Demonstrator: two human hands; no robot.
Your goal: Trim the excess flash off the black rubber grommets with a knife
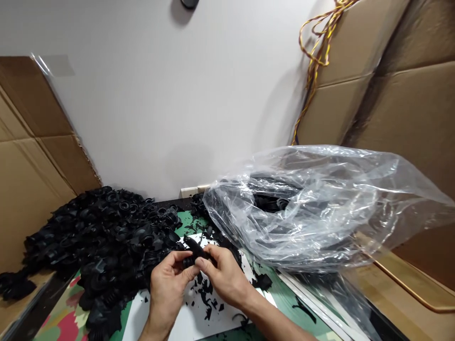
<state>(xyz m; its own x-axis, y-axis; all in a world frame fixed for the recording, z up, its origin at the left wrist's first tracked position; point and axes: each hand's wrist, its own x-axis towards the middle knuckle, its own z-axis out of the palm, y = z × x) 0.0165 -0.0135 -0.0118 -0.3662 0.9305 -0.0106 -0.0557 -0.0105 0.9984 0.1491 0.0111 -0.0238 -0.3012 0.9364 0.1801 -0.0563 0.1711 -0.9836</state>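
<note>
Left hand: grip is narrow, black rubber piece is held by the fingers.
Right hand: grip is narrow, same piece is pinched.
Beside: heap of black rubber bellows, clear plastic bag.

Head-worn view, looking forward and down across the work surface

The only camera sits at the person's head, close above the left hand and right hand, which appear low at bottom centre. It faces the white wall beyond the surface's far edge, with cardboard panels filling the right side.
</note>
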